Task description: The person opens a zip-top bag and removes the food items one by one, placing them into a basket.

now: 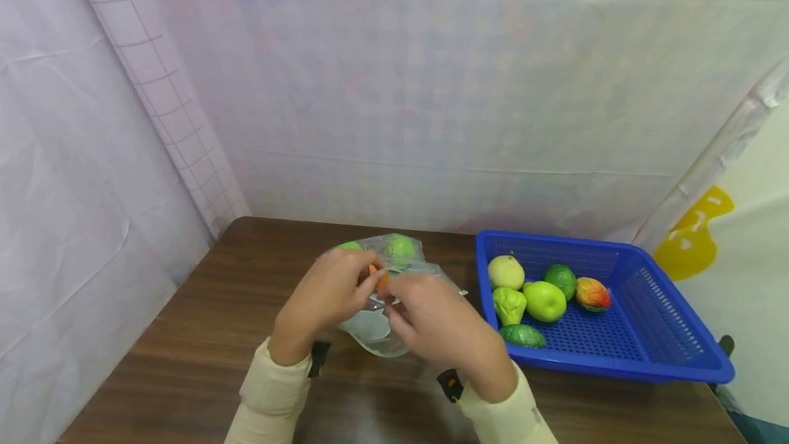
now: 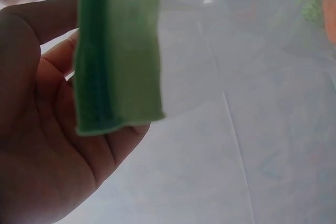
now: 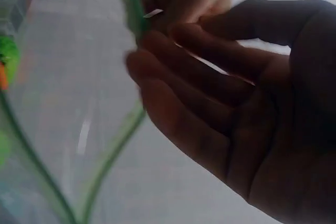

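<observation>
A clear zip bag (image 1: 368,326) with a green closure strip (image 2: 119,51) is between my hands, over the table. My left hand (image 1: 329,291) pinches its strip edge between thumb and fingers. At the other side, my right hand (image 1: 436,317) holds the bag's rim with curled fingers; its fingertips meet the strip in the right wrist view. Through the plastic show a round green fruit (image 1: 401,247), another green piece (image 1: 350,245) and something orange (image 1: 380,279), partly hidden by my fingers. The strip forms a V below my right hand in the right wrist view.
To the right, a blue plastic basket (image 1: 668,364) holds several fruits and vegetables, including a yellow-green lemon-shaped fruit (image 1: 545,301) and a red-yellow mango-like fruit (image 1: 593,294). The brown wooden table (image 1: 203,341) ends at a white cloth backdrop (image 1: 394,101).
</observation>
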Motion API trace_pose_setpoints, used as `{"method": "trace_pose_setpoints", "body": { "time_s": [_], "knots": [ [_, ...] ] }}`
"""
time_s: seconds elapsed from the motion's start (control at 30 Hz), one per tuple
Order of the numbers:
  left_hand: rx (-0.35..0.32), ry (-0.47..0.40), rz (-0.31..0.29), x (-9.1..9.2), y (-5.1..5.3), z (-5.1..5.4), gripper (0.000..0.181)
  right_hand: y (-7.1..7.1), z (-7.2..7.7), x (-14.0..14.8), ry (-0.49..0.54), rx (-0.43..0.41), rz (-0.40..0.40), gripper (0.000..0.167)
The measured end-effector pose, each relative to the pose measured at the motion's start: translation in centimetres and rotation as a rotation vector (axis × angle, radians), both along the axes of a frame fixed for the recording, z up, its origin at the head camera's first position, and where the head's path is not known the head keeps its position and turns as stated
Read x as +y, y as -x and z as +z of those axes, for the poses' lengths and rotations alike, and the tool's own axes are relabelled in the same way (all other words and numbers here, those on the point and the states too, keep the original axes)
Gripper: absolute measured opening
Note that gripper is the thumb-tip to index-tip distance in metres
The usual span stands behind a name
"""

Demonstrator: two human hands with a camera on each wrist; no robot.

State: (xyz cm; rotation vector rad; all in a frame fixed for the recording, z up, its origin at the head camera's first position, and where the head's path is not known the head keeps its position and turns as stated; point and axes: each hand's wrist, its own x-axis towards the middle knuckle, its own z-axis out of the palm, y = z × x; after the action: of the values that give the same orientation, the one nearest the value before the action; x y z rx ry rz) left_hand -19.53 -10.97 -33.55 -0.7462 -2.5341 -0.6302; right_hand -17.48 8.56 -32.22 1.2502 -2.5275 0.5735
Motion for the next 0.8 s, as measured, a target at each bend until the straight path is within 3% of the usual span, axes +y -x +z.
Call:
{"method": "trace_pose_setpoints", "body": {
  "time_s": [0.17, 0.37, 0.6, 0.8],
  "knots": [
    [-0.003, -0.016, -0.008, 0.0, 0.0, 0.0, 0.007, 1.2, -1.5, -0.8, -0.182, -0.14, 0.026, 0.025],
    [0.011, -0.012, -0.016, 0.1, -0.1, 0.0, 0.005, 2.7, -3.6, -2.0, -0.238, -0.136, -0.013, 0.05],
    [0.002, 0.002, -0.021, 0.3, -0.2, 0.0, 0.007, 4.5, -6.1, -3.3, -0.216, -0.077, -0.108, 0.042],
    [-0.036, -0.002, -0.028, 0.3, -0.4, 0.1, 0.01, 6.0, -7.8, -4.0, -0.262, -0.072, -0.178, 0.036]
  ]
}}
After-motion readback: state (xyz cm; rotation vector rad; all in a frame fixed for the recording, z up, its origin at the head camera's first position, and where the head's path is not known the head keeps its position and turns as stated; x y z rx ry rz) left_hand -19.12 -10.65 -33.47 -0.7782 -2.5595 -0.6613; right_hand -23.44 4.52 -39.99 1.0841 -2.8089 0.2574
